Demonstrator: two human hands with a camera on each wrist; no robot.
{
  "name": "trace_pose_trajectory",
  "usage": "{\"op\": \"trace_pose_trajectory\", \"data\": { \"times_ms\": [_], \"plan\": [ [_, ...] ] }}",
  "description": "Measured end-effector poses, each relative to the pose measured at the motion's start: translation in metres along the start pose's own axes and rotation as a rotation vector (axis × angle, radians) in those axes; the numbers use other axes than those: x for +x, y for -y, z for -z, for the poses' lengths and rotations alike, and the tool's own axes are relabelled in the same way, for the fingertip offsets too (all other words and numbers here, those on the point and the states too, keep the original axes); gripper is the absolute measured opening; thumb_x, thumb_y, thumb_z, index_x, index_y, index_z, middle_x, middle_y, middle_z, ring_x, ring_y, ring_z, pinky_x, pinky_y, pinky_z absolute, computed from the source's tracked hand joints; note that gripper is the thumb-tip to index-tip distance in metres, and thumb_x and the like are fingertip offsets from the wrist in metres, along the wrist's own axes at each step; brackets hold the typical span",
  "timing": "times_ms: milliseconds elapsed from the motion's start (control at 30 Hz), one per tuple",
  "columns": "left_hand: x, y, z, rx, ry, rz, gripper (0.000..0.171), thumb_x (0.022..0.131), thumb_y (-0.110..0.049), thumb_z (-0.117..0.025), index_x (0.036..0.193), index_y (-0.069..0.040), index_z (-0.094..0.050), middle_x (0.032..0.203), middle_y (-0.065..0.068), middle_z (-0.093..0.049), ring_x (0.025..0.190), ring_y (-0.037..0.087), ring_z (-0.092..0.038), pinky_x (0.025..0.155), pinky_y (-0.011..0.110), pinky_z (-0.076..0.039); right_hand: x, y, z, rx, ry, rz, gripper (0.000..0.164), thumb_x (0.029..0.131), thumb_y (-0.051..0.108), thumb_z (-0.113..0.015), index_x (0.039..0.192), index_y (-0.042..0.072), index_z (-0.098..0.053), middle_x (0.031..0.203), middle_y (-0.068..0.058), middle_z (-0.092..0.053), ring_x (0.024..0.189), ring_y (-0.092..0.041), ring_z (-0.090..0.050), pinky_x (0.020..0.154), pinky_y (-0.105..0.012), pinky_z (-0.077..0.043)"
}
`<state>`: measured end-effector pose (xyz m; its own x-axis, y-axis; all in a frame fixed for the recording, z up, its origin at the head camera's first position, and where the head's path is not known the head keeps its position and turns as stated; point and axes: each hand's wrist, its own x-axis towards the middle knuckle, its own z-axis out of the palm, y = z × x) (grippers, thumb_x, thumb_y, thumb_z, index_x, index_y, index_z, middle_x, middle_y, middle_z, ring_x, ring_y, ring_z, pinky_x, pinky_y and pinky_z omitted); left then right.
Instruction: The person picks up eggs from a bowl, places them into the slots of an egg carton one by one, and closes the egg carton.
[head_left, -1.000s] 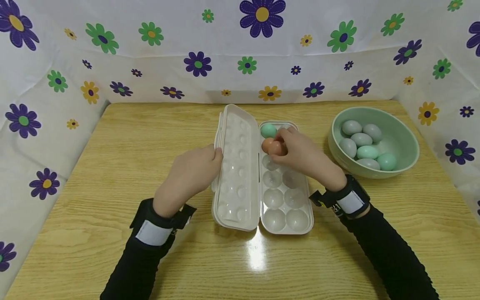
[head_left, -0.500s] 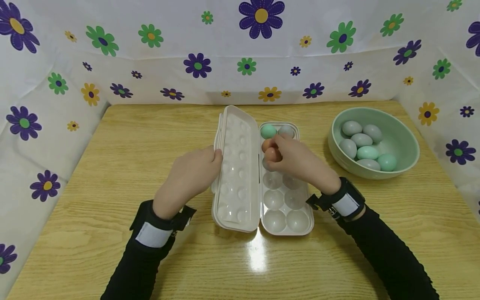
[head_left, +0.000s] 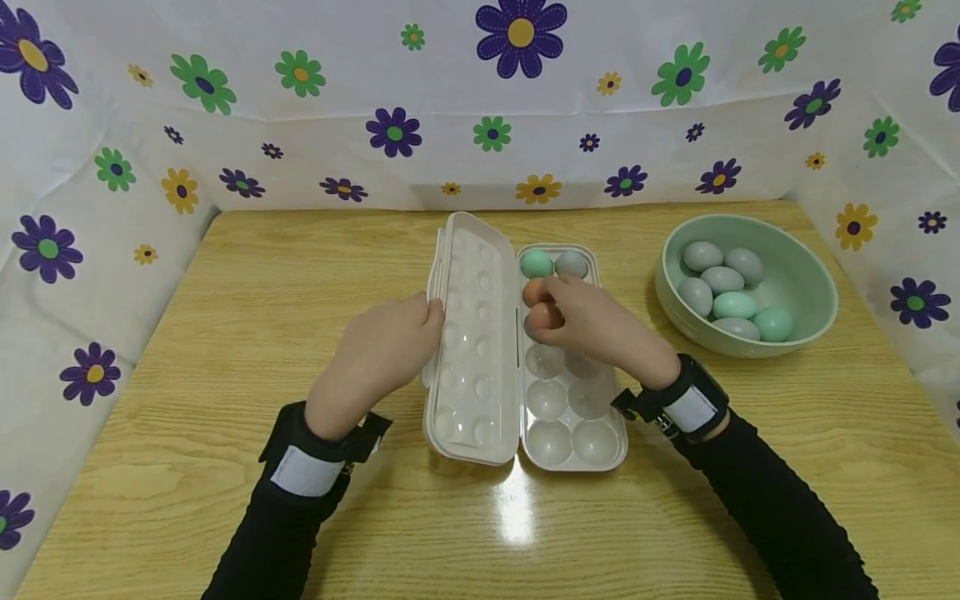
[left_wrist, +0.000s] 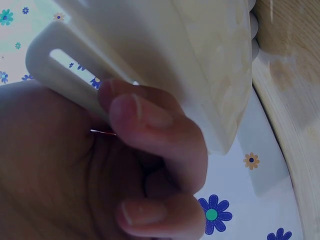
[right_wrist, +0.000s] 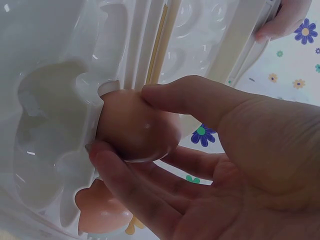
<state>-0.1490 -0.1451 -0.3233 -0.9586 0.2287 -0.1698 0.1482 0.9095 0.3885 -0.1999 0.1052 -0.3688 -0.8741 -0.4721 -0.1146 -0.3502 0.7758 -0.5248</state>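
Note:
A white plastic egg carton [head_left: 626, 442] stands open on the table, its dimpled lid [head_left: 472, 358] raised at the left. My left hand [head_left: 386, 350] grips the lid's outer edge, its fingers curled round the clasp edge in the left wrist view. Thumb and fingers of my right hand [head_left: 600, 321] pinch a brown egg [right_wrist: 140, 125] low at a left-column cup, third from the far end. Just beyond it another brown egg [head_left: 533, 292] sits in its cup. A green egg [head_left: 536, 263] and a grey egg [head_left: 572, 263] fill the far row. My right hand hides cups beside it.
At the right stands a pale green bowl [head_left: 813, 300] holding several grey eggs [head_left: 723, 279] and two green eggs [head_left: 772, 323]. The carton's nearer cups [head_left: 550, 442] hold nothing. A flowered cloth [head_left: 322, 150] encloses the wooden table [head_left: 300, 258] at the back and sides.
My right hand has carried the brown egg slightly left and nearer, down to the third left cup, uncovering the grey egg. My left hand stays on the lid.

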Motion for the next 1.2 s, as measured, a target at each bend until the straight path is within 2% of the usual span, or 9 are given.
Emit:
{"op": "trace_pose_trajectory", "data": {
  "times_ms": [200, 400, 500, 1200],
  "plan": [
    [-0.0005, -0.0003, 0.0001, 0.004, 0.003, 0.005, 0.043, 0.107, -0.032, -0.024, 0.094, -0.010, -0.057, 0.069, 0.005, -0.053, 0.063, 0.020, -0.055, 0.052, 0.032, -0.039, -0.0004, -0.0001, 0.0001, -0.019, 0.005, 0.011, 0.040, 0.089, 0.018, -0.071, 0.121, 0.002, -0.055, 0.115, -0.015, -0.053, 0.105, -0.027, -0.050, 0.096, -0.042, -0.045],
    [-0.0008, -0.0006, 0.0005, 0.002, 0.001, 0.008, 0.043, 0.107, -0.032, -0.024, 0.094, -0.010, -0.058, 0.069, 0.005, -0.053, 0.064, 0.020, -0.055, 0.053, 0.032, -0.040, -0.0012, 0.0005, 0.0004, -0.018, -0.003, 0.022, 0.022, 0.090, 0.016, -0.069, 0.103, 0.006, -0.054, 0.104, -0.013, -0.049, 0.099, -0.027, -0.045, 0.088, -0.039, -0.041],
    [-0.0008, -0.0006, 0.0005, 0.002, 0.000, 0.009, 0.042, 0.107, -0.032, -0.024, 0.093, -0.010, -0.057, 0.069, 0.005, -0.054, 0.063, 0.020, -0.055, 0.053, 0.032, -0.040, -0.0016, 0.0016, 0.0005, -0.006, -0.002, 0.017, 0.019, 0.090, 0.015, -0.068, 0.098, 0.007, -0.053, 0.102, -0.012, -0.047, 0.098, -0.026, -0.043, 0.085, -0.038, -0.038],
    [-0.0001, -0.0009, -0.0002, 0.005, 0.013, 0.017, 0.044, 0.107, -0.032, -0.022, 0.097, -0.009, -0.058, 0.070, 0.006, -0.054, 0.064, 0.021, -0.056, 0.054, 0.032, -0.040, -0.0008, 0.0019, -0.0010, -0.058, -0.013, 0.044, 0.029, 0.090, 0.018, -0.071, 0.112, 0.005, -0.058, 0.104, -0.012, -0.057, 0.100, -0.026, -0.049, 0.088, -0.040, -0.045]
  ]
}}
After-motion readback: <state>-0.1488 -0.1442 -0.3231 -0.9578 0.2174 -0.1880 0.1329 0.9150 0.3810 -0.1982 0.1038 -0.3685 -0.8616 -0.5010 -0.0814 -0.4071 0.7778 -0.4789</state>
